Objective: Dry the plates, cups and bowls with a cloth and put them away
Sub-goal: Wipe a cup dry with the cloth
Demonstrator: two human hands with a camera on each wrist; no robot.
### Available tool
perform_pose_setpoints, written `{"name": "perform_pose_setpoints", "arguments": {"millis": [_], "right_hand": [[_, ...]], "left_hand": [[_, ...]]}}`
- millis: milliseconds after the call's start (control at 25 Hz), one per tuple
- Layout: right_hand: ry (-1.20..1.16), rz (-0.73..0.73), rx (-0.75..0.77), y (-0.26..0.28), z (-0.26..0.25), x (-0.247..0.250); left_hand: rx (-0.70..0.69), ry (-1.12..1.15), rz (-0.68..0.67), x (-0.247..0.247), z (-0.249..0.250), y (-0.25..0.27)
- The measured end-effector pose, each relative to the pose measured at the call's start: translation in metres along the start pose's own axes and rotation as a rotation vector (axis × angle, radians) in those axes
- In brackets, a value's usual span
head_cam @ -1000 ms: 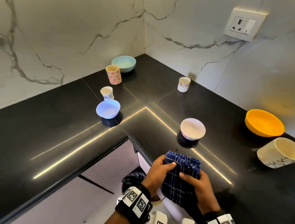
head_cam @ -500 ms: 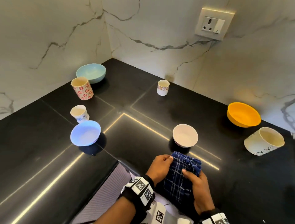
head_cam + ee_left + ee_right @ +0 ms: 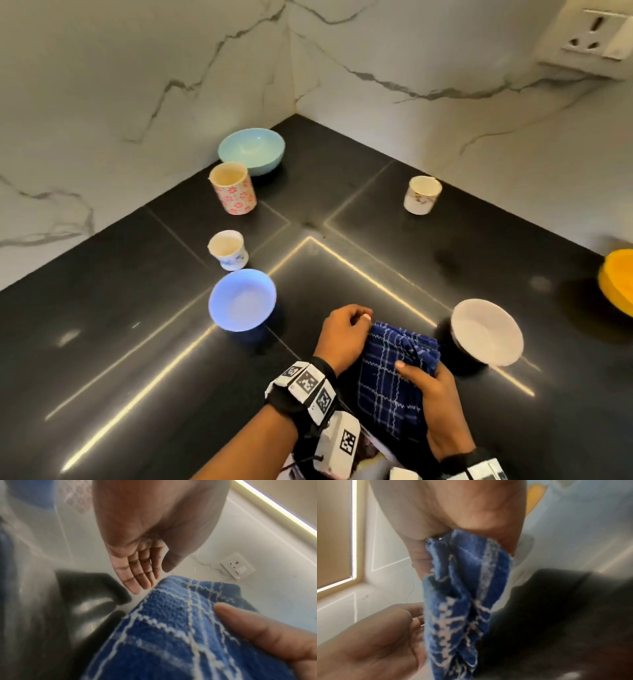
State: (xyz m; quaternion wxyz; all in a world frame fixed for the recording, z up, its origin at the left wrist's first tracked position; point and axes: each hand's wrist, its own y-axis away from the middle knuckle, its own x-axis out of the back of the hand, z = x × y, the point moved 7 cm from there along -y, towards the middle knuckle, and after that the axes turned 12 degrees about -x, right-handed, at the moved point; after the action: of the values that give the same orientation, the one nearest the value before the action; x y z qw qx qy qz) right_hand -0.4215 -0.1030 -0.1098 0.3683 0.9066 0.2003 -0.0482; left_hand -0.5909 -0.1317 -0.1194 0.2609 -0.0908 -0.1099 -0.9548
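The blue checked cloth (image 3: 394, 370) is held bunched in the right hand (image 3: 442, 407), thumb pressed on top, above the near edge of the dark surface (image 3: 120, 342). The left hand (image 3: 342, 337) is seen just beside the cloth, fingers straight and holding nothing. Drying appears not yet begun. A dish must be picked up next, probably the nearby white bowl (image 3: 486, 330) or blue bowl (image 3: 242, 299).

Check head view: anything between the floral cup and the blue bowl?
Yes. In the head view a small white cup stands between the floral cup and the blue bowl, close to the bowl's far rim; contact can't be told.
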Motion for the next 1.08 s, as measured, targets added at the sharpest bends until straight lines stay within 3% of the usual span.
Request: {"name": "perform_pose_setpoints", "arguments": {"millis": [160, 280, 360, 440, 520, 600, 680, 880, 960, 1080], "right_hand": [[0.093, -0.084, -0.019, -0.026, -0.011, -0.043], [0.161, -0.157, -0.036, -0.036, -0.014, -0.071], [0.185, -0.174, -0.056, -0.038, -0.012, -0.087], [0.200, -0.181, -0.070, -0.042, -0.010, -0.097], [0.213, -0.181, -0.081, -0.041, -0.010, -0.107], [0.205, -0.189, -0.074, -0.038, -0.011, -0.114], [0.196, -0.175, -0.048, -0.035, -0.014, -0.114], [0.172, -0.122, 0.024, -0.018, -0.015, -0.101], [0.143, -0.092, 0.054, -0.007, -0.014, -0.089], [0.094, 0.002, 0.116, 0.012, -0.014, -0.058]], "left_hand": [[-0.125, -0.194, 0.297, 0.090, 0.035, -0.013], [-0.149, -0.533, 0.516, 0.169, 0.053, -0.025], [0.000, -0.759, 0.512, 0.207, 0.045, -0.033], [0.183, -0.810, 0.455, 0.232, 0.027, -0.043], [0.284, -0.772, 0.406, 0.250, 0.012, -0.051], [0.301, -0.759, 0.349, 0.257, 0.001, -0.059], [0.266, -0.756, 0.283, 0.258, -0.007, -0.070], [0.145, -0.652, 0.321, 0.266, 0.002, -0.077], [0.037, -0.478, 0.309, 0.262, 0.024, -0.080], [-0.142, 0.081, 0.249, 0.236, 0.068, -0.073]]}}
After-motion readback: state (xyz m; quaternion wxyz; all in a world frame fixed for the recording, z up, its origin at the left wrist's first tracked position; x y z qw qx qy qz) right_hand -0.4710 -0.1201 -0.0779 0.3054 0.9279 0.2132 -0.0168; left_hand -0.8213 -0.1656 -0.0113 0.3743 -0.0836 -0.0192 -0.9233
